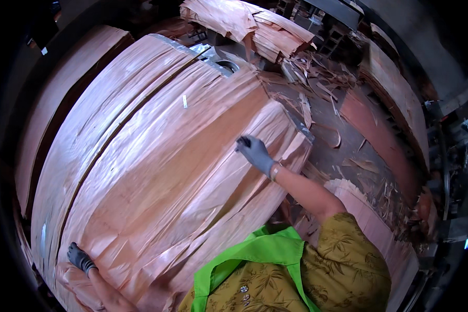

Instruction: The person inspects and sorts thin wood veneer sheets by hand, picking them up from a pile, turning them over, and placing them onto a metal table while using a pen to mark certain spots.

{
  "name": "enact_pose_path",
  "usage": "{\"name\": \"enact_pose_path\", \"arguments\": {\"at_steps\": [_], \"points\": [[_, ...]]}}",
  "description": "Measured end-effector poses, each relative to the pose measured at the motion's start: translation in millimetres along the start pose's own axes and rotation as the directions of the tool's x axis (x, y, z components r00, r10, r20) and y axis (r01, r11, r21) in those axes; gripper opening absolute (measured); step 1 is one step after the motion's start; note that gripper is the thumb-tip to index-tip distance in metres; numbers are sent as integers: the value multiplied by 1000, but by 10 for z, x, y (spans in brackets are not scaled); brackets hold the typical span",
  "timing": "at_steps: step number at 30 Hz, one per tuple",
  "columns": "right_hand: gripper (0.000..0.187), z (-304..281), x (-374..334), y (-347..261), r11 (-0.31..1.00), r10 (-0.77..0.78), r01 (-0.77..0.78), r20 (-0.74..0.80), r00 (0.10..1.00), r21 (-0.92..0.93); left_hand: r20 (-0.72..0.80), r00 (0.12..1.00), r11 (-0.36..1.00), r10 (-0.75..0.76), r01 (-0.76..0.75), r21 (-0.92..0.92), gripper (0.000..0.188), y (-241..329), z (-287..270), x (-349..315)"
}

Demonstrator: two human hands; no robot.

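Note:
A wide, wavy stack of pale pinkish wood veneer sheets (156,171) spreads before me, with a smoother tan strip (203,143) running across it. My right hand (256,154), in a grey glove with dark fingertips, is closed on the rumpled edge of the top veneer sheet (229,179) toward the far right end. At the near left end, my left hand (80,258), gloved in dark grey, has its fingers curled around the veneer's edge. The exact grip of both sets of fingertips is partly hidden. Folds and ripples run through the sheet between my hands.
A long dark gap (106,138) crosses the veneer left of my hands. Another veneer stack (70,99) stands far left, and a ragged pile (249,26) lies at the back. Scraps (317,86) litter the floor at right, near more stacked veneer (398,93).

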State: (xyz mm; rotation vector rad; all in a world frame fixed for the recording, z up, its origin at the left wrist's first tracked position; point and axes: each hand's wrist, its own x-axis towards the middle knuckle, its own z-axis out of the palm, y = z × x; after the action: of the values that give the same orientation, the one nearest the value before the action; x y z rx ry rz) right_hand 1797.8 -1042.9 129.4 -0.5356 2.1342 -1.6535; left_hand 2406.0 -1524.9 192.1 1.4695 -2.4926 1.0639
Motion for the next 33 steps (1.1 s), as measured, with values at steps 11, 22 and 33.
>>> {"name": "enact_pose_path", "arguments": {"at_steps": [11, 22, 33], "points": [[39, -1120, -225, 928, 920, 391, -322, -588, 709, 223, -161, 987, 997, 0, -13, -78, 39, 489, 511, 32], [12, -1584, -176, 1225, 856, 512, -389, -455, 729, 340, 159, 914, 723, 373, -179, -667, 76, 4396, -1391, 733], [14, -1739, -215, 1039, 827, 504, -338, -324, 801, 449, 245, 916, 717, 317, -62, -694, 22, 4711, -1308, 1224]]}}
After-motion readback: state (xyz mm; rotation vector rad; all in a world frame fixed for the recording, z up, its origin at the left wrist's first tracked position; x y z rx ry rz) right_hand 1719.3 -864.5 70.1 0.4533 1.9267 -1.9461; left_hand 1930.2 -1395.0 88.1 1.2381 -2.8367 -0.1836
